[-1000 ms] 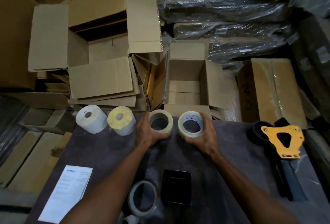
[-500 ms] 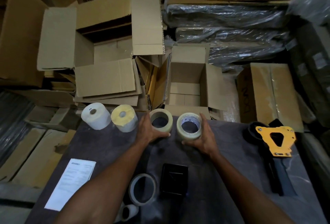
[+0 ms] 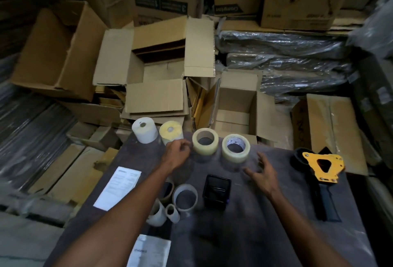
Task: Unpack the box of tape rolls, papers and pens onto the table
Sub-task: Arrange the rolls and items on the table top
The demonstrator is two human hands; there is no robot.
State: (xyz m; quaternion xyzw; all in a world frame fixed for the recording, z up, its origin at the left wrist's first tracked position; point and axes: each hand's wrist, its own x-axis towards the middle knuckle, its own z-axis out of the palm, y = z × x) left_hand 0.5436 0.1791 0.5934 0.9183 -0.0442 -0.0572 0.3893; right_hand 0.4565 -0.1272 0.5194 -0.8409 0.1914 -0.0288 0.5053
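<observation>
Clear tape rolls (image 3: 205,141) (image 3: 236,148) stood side by side at the dusty dark surface's (image 3: 244,234) far edge, before the empty cardboard box (image 3: 238,105). Left hand (image 3: 177,154) loosely curled, right hand (image 3: 262,174) spread; both held nothing.

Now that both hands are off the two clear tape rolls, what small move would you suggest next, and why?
Probably reach the right hand forward to the open box just past the table edge to check for leftovers. Both tape rolls stand on the table, and the left hand is empty too.
</observation>
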